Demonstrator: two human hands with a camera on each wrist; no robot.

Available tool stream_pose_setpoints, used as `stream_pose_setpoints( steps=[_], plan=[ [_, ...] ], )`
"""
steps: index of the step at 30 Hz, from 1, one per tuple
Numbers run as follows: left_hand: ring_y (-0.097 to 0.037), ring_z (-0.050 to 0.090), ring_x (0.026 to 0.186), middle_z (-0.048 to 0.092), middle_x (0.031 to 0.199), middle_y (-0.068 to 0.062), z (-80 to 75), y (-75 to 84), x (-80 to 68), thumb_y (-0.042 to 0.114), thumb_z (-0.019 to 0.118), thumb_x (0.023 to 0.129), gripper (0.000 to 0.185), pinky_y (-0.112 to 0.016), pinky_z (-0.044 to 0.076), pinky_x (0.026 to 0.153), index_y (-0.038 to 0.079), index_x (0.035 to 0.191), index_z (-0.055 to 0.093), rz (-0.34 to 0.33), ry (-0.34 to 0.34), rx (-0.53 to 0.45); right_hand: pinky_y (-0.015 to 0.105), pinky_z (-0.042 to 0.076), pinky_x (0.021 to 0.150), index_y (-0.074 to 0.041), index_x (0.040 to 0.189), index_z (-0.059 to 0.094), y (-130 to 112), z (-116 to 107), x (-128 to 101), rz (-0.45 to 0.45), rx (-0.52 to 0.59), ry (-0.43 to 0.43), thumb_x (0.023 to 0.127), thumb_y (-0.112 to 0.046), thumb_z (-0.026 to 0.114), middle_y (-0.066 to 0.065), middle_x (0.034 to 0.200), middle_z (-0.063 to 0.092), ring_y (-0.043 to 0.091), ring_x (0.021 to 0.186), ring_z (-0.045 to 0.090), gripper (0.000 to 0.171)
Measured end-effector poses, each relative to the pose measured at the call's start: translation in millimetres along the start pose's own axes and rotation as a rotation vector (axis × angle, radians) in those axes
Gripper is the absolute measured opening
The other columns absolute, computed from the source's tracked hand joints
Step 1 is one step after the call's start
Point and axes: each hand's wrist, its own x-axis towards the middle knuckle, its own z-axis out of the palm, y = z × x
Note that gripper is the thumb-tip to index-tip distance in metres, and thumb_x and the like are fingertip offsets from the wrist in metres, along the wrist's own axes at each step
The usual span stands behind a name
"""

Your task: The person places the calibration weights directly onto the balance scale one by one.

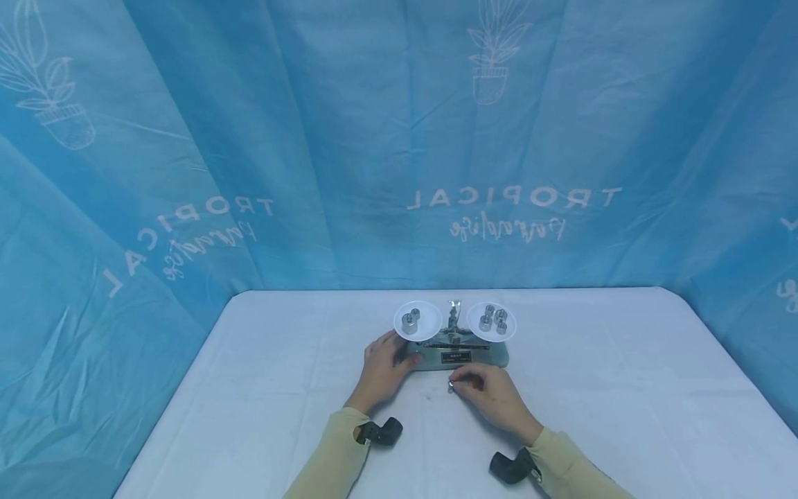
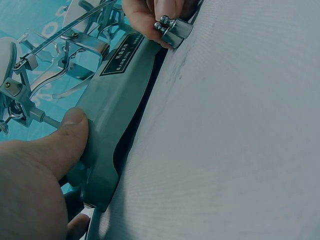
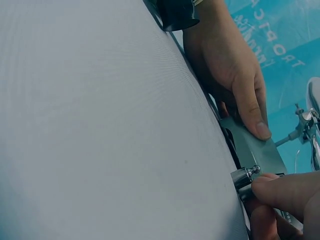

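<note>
My left hand (image 1: 382,367) grips the left end of the balance scale (image 1: 458,357) on the white table (image 1: 623,388), thumb on top, likely steadying it. My right hand (image 1: 492,391) pinches a small metal weight (image 2: 172,29) just before the scale's base.

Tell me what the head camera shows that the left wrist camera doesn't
Only the head view shows both white pans with the small metal weights on them, two on the left pan and four on the right, plus the blue backdrop and both sleeves. Only the left wrist view shows close up the beam linkage and the left hand's thumb pressing the balance's base. Both show the grey balance base, the white table, and the right hand pinching a small metal weight beside the base.
</note>
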Motion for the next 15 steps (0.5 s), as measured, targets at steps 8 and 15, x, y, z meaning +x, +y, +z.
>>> stream_pose_setpoints(
  steps=[8,15],
  plan=[
    [-0.031,0.037,0.144,0.052,0.15,-0.006,0.2,-0.3,-0.1,0.041,0.065,0.096,0.059,-0.058,0.018,0.119,0.014,0.147,0.052,0.014,0.01,-0.017,0.024,0.052,0.07,-0.019,0.094,0.076,1.5,0.8,1.4,-0.003,-0.015,0.012,0.088,-0.009,0.075,-0.007,0.094,0.072,0.006,0.076,0.06,0.012],
    [-0.031,0.037,0.144,0.052,0.15,-0.006,-0.5,0.6,-0.1,0.04,0.066,0.097,0.058,-0.058,0.018,0.119,0.014,0.146,0.052,0.019,0.009,-0.015,0.024,0.05,0.069,-0.018,0.095,0.076,1.6,0.1,0.9,0.028,-0.011,0.024,0.089,-0.011,0.075,-0.009,0.091,0.071,0.007,0.076,0.058,0.009]
  ],
)
